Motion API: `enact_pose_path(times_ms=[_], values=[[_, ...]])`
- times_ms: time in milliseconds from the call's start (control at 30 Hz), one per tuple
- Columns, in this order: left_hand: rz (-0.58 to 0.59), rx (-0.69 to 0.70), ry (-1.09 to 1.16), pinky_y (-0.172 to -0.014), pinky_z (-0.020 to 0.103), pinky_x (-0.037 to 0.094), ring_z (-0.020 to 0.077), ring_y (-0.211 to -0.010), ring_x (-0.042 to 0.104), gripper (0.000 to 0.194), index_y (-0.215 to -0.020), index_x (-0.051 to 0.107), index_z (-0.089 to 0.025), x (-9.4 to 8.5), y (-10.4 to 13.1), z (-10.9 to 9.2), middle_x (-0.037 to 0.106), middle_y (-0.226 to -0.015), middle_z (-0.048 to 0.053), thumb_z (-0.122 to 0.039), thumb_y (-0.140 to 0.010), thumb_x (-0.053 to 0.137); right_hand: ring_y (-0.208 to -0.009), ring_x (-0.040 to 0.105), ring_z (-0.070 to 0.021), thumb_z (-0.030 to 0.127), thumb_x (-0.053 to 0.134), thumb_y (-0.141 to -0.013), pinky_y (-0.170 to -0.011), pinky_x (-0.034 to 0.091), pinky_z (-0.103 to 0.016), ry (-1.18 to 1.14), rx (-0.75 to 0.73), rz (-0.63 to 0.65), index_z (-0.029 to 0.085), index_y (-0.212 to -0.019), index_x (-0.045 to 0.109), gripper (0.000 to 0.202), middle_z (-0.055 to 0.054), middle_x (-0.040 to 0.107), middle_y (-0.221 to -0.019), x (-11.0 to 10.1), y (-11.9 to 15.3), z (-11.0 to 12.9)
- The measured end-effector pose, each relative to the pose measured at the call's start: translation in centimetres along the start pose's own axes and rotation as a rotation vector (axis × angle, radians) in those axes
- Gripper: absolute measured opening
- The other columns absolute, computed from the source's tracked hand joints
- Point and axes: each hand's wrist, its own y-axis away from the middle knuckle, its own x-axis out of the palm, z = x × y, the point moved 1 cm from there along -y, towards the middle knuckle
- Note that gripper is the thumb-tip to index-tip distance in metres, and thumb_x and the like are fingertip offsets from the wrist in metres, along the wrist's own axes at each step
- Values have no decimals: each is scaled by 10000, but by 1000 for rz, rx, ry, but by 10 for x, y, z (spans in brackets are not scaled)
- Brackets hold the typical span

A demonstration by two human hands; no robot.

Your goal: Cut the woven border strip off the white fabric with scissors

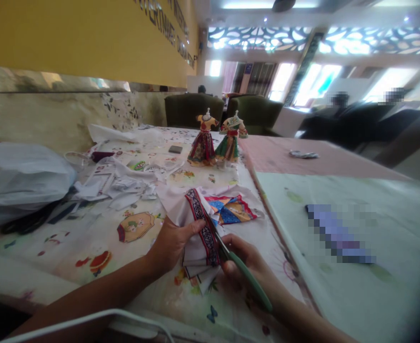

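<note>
My left hand (176, 240) pinches a piece of white fabric with a dark patterned border strip (193, 204), thumb on top of it. In my right hand (244, 255) is a pair of green-handled scissors (250, 276). Their blades lie along the right edge of the border strip, close to my left thumb. Just beyond the blades lies a blue, orange and red printed fabric piece (233, 209) on white cloth. Folded white layers hang below the strip, partly hidden by my hands.
Two small dresses on stands, one maroon (202, 143) and one green (227, 143), stand further back. White scraps (112, 183) and a white plastic bag (27, 176) lie left. A blurred blue item (338, 233) rests on the right-hand table. People sit at the far right.
</note>
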Motion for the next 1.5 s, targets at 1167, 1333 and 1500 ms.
enact_pose_path(times_ms=[1167,1333,1500], values=[[61,-12,-38,-788,315,596,203,-804,727,286,-1015,778,-167,0,0,0,804,-944,56,-253,-752,850,-468,390,-61,667,848,-695,-427,314,-171,-72,14,9,186,-929,629,578,82,484,-618,1,1,-2],[72,-9,-14,-784,342,600,247,-867,746,437,-1173,750,-179,-2,-1,3,805,-1007,76,-260,-756,851,-418,354,-49,653,835,-725,-393,274,-165,-58,12,17,188,-925,619,551,98,470,-567,1,2,-4],[4,44,12,-829,355,603,246,-877,754,498,-1233,726,-185,-5,-4,4,806,-992,68,-230,-754,858,-461,379,-69,675,825,-717,-418,290,-186,-8,4,6,190,-943,618,574,73,494,-633,1,1,-3]])
